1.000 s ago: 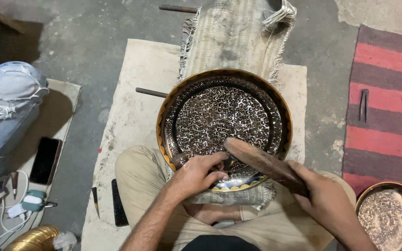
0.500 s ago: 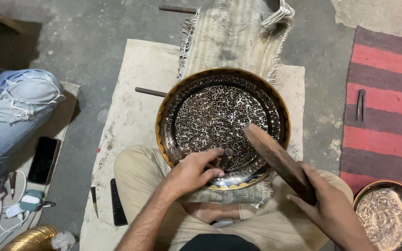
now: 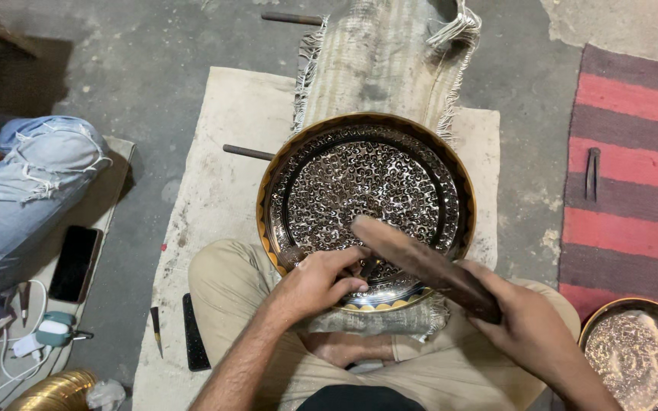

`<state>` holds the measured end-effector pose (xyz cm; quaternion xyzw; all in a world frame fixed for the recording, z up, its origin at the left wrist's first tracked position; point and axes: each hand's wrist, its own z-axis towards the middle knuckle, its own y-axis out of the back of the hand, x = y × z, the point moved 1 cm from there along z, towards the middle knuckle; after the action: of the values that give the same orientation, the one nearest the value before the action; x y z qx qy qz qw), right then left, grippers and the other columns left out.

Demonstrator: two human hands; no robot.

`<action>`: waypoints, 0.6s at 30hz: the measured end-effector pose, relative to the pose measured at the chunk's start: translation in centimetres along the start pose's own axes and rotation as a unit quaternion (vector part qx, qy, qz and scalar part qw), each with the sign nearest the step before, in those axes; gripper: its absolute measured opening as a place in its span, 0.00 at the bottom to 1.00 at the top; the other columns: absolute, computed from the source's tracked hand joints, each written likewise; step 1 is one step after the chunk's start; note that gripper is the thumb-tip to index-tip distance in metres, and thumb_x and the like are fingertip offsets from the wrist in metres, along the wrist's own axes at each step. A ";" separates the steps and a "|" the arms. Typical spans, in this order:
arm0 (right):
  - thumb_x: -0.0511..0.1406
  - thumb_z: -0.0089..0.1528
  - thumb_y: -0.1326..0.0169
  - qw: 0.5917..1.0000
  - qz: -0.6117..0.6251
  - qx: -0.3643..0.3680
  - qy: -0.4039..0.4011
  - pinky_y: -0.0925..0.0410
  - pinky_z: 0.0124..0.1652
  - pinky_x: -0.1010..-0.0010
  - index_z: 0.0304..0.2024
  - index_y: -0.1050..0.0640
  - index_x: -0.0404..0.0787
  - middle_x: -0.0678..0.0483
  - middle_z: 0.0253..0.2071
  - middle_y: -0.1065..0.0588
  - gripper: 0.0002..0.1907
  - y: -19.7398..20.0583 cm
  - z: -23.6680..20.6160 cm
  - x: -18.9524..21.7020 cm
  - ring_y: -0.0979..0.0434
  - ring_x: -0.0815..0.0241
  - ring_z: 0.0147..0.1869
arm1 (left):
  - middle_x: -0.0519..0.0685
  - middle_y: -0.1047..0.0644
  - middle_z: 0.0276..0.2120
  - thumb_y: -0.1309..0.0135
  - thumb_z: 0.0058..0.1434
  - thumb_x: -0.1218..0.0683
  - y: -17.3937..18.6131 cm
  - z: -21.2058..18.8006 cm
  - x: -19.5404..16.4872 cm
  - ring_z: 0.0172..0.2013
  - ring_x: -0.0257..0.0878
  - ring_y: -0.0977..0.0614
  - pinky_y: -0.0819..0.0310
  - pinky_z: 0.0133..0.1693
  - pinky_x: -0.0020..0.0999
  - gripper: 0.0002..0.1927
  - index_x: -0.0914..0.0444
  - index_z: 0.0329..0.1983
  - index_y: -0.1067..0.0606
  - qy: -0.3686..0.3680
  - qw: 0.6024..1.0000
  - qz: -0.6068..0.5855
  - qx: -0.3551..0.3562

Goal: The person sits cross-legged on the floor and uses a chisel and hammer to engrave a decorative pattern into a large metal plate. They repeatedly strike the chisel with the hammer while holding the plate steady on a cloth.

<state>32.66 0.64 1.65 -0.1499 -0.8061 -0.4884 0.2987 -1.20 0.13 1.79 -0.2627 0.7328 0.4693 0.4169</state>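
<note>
tray [image 3: 436,164]: glossy embossed metal | mallet [image 3: 420,262]: matt wood | mat [image 3: 222,152]: rough cloth

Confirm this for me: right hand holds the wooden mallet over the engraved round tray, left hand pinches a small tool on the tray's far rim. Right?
Not quite. In the head view the left hand works at the near rim of the engraved round tray, close to the lap. The right hand does hold the wooden mallet over it.

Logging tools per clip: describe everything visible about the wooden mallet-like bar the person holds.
The wooden bar is dark brown, long and flat, worn-looking. The right hand grips its near end; the far end slants up-left over the round engraved metal tray, close above the left hand, which pinches something small against the tray. Whether bar touches it is unclear.
</note>
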 end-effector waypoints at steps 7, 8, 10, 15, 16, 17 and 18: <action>0.37 0.53 0.33 1.000 0.006 -0.017 -0.017 0.24 0.43 0.63 0.71 0.35 0.54 0.45 0.43 0.17 0.44 1.4 0.6 4.0 0.13 0.52 0.45 | 0.54 0.16 0.45 0.40 0.60 0.48 -0.3 0.2 0.1 0.44 0.44 0.13 0.20 0.49 0.40 0.27 0.58 0.63 0.27 0.043 0.999 0.002 0.020; 0.38 0.52 0.33 0.999 0.022 -0.030 -0.018 0.24 0.43 0.63 0.70 0.34 0.54 0.46 0.43 0.17 0.44 1.4 0.6 4.2 0.13 0.53 0.44 | 0.54 0.16 0.45 0.39 0.60 0.48 -0.3 0.2 0.2 0.44 0.44 0.13 0.19 0.49 0.40 0.28 0.59 0.63 0.27 0.035 0.999 0.000 0.013; 0.35 0.54 0.35 0.992 0.061 -0.079 0.078 0.27 0.46 0.61 0.69 0.36 0.47 0.42 0.44 0.19 0.41 1.3 0.5 4.8 0.17 0.48 0.47 | 0.55 0.17 0.47 0.39 0.60 0.48 -0.3 0.1 0.3 0.45 0.45 0.13 0.19 0.49 0.40 0.28 0.60 0.63 0.28 0.013 1.000 0.000 0.001; 0.39 0.57 0.34 0.998 -0.003 -0.034 -0.047 0.26 0.43 0.67 0.68 0.32 0.54 0.49 0.40 0.18 0.38 1.0 0.2 4.7 0.16 0.56 0.44 | 0.55 0.17 0.48 0.39 0.60 0.48 -0.5 0.1 0.5 0.46 0.45 0.14 0.20 0.50 0.40 0.27 0.59 0.62 0.27 0.005 1.000 0.003 -0.001; 0.37 0.57 0.35 0.994 0.084 -0.062 -0.028 0.26 0.44 0.66 0.66 0.32 0.49 0.48 0.39 0.19 0.36 1.0 0.2 4.6 0.17 0.56 0.44 | 0.55 0.17 0.48 0.39 0.60 0.48 -0.5 0.1 0.5 0.46 0.45 0.14 0.20 0.49 0.41 0.27 0.60 0.62 0.26 0.000 1.000 0.002 -0.007; 0.36 0.57 0.36 0.981 0.171 -0.091 -0.008 0.26 0.44 0.66 0.65 0.33 0.43 0.47 0.38 0.19 0.35 1.0 0.3 4.5 0.18 0.55 0.43 | 0.55 0.17 0.48 0.39 0.60 0.48 -0.4 0.0 0.5 0.46 0.46 0.14 0.20 0.49 0.41 0.27 0.60 0.62 0.26 -0.006 1.000 0.003 -0.012; 0.36 0.57 0.36 0.997 0.064 -0.049 -0.020 0.26 0.45 0.66 0.67 0.33 0.48 0.48 0.40 0.19 0.37 0.9 0.4 4.3 0.17 0.56 0.45 | 0.56 0.17 0.48 0.39 0.60 0.49 -0.4 0.0 0.4 0.47 0.46 0.14 0.20 0.49 0.41 0.27 0.60 0.62 0.26 -0.013 1.000 0.004 -0.016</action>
<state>29.66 1.16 4.85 -0.2254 -0.7756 -0.5039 0.3061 -1.07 -0.02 1.22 -0.2609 0.7206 0.4861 0.4200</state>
